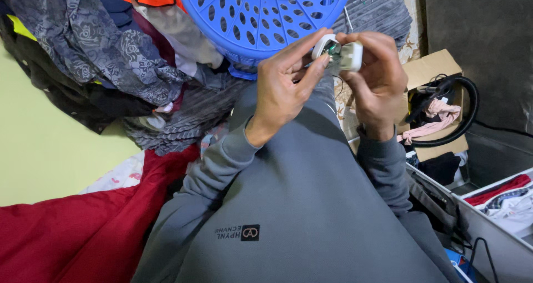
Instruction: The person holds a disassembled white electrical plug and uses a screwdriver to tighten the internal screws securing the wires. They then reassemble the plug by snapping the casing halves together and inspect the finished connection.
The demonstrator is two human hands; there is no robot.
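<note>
Hands pinched on a small white adapter, held up before the chest.
Left hand (283, 86) grip clamps its left end, right hand (377, 80) grip its right; white adapter (338, 52) opened, green inside. Blue perforated basket (250, 16) just beyond; cardboard box (430, 69) right; red blanket (66, 233) lower left.

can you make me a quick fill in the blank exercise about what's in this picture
1. Both hands, the left hand and the right hand, hold a small ____ plug adapter.
2. The perforated plastic basket above the hands is ____ in colour.
3. The cardboard box holds a coiled ____ hose and a pink cloth.
4. The blanket at lower left is ____.

Missing words: white; blue; black; red
</note>
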